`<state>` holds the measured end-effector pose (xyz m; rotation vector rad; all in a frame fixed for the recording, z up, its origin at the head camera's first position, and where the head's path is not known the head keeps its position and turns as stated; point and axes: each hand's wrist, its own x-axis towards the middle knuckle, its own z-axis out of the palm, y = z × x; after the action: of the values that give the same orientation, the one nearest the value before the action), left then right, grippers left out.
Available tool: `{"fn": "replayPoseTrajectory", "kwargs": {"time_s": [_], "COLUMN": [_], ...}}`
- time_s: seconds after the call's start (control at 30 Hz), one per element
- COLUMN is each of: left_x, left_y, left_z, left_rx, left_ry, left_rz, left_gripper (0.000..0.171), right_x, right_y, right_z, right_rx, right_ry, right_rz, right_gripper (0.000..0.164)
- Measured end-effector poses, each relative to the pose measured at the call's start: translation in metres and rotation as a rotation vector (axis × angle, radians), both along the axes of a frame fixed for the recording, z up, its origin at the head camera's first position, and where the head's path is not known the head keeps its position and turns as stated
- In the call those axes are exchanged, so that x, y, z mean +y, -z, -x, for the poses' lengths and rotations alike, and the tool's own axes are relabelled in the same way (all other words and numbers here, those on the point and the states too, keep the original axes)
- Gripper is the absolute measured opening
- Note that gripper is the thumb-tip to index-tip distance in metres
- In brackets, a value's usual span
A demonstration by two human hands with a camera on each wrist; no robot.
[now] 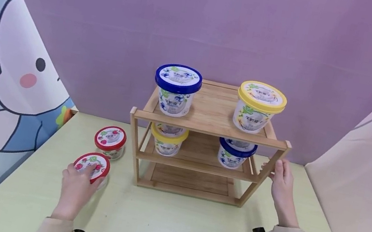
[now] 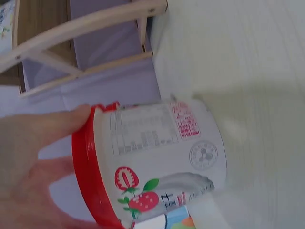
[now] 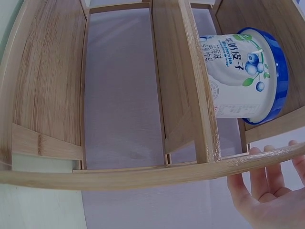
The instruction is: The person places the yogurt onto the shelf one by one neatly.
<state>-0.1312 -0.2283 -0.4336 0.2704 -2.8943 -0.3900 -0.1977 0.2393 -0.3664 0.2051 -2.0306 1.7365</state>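
At the near left of the table, we are holding a red-lidded tub with our left hand, fingers and thumb bending about the lid's rim. We seem to be taking hold of the tub for lifting, though we cannot tell whether its base is touching the table. Next, we are judging, an even grip and a straight, level lift are needed, since a second red-lidded tub is standing just behind. Our left palm is facing down over the lid. Farther right, our right hand is gripping the wooden rack, fingers curling behind its right upright, probably steadying it. On the middle shelf, a yellow-lidded tub is standing left and a blue-lidded tub right; up top, another blue-lidded tub is standing left and another yellow-lidded tub right. Beyond, a purple backdrop is hanging.
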Motion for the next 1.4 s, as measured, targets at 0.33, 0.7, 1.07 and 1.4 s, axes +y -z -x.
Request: {"fn": "replayPoseTrajectory", "kwargs": {"time_s": [0.33, 0.7, 1.07, 1.4], "left_x": [0.026, 0.024, -0.025, -0.041], "left_y": [0.004, -0.008, -0.016, -0.001], "left_z": [0.001, 0.001, -0.001, 0.006], "left_rx": [0.032, -0.066, -0.019, -0.109], "left_ry": [-0.143, -0.144, 0.224, 0.296], "left_rz": [0.096, 0.035, -0.260, -0.374], "left_gripper": [0.057, 0.061, 0.058, 0.061], "right_x": [0.000, 0.002, -0.001, -0.001], "right_y": [0.000, 0.000, -0.002, 0.000], "right_z": [-0.001, 0.000, -0.001, 0.000], "right_rx": [-0.003, -0.002, -0.021, -0.044], "right_ry": [0.017, 0.016, 0.023, 0.051], "right_rz": [-0.006, 0.029, 0.031, -0.033], "right_gripper": [0.023, 0.021, 0.018, 0.024]}}
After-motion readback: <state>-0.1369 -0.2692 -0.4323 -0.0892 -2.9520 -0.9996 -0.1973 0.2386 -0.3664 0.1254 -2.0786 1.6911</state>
